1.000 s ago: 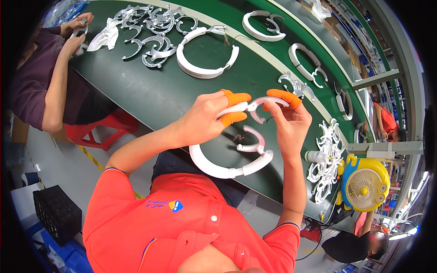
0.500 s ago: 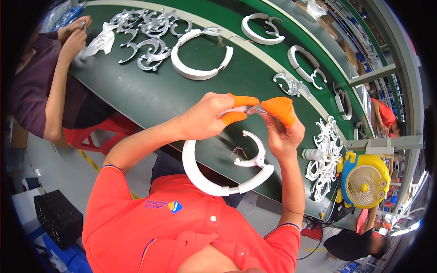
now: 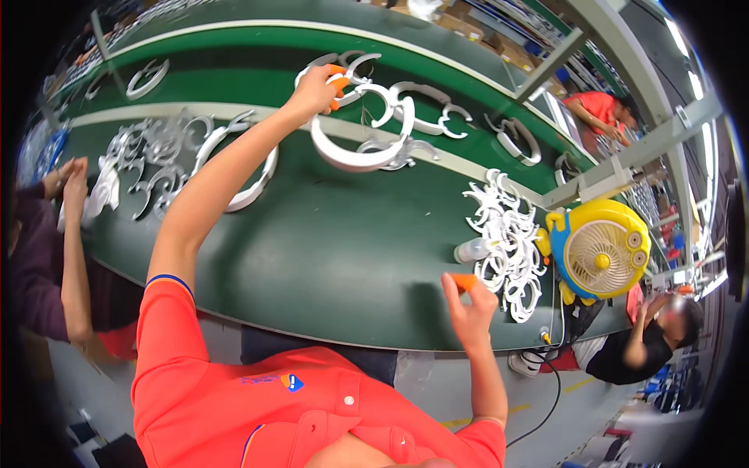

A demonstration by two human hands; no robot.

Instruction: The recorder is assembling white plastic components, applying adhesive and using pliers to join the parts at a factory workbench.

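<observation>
My left hand point(image 3: 316, 87), with orange finger covers, stretches far out over the green belt point(image 3: 312, 242) and grips a large white curved plastic part point(image 3: 355, 152) at its upper end. That part lies near the belt's pale stripe, among other white curved pieces point(image 3: 417, 109). My right hand point(image 3: 468, 306) hovers over the belt's near edge, fingers loosely curled with an orange cover on one fingertip, holding nothing. It is close to a heap of small white plastic pieces point(image 3: 507, 242).
A yellow and blue desk fan point(image 3: 597, 249) stands at the right by the heap. More white parts point(image 3: 168, 160) lie at the left, where another person's hands point(image 3: 70, 175) work. Other people sit at the right and far right beyond a metal frame.
My left hand has carried the white curved part away from my body and set it far out on the belt. My right hand let go and drew back toward the near edge.
</observation>
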